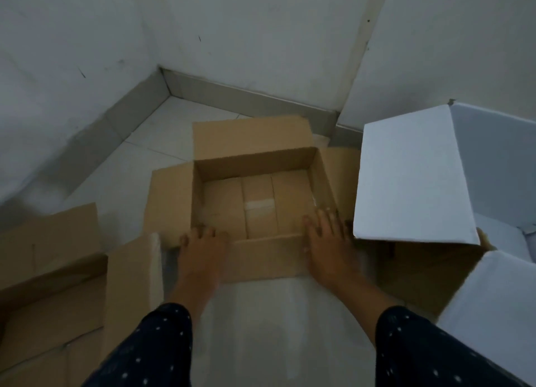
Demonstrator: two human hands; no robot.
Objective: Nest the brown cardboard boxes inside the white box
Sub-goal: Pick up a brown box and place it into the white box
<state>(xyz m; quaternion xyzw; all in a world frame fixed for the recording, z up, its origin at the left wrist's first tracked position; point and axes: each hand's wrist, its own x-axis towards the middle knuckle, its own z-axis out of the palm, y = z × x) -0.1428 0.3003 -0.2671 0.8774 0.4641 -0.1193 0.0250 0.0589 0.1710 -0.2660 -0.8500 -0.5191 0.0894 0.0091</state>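
An open brown cardboard box (255, 160) sits on the floor in front of me, flaps spread out, its taped bottom visible. My left hand (200, 253) grips its near rim at the left corner, fingers hooked over the edge. At the near right corner my right hand (327, 241) holds the same rim, fingers reaching inside. To the right stands the white box (499, 166), open, with a big white flap (412, 177) leaning toward the brown box. A second brown box (52, 270) lies at the lower left, also open.
The boxes sit in a room corner with white walls (261, 38) and a grey skirting (246, 96). Pale floor tiles (261, 328) stretch between my arms. Another white flap (493, 314) is at the lower right.
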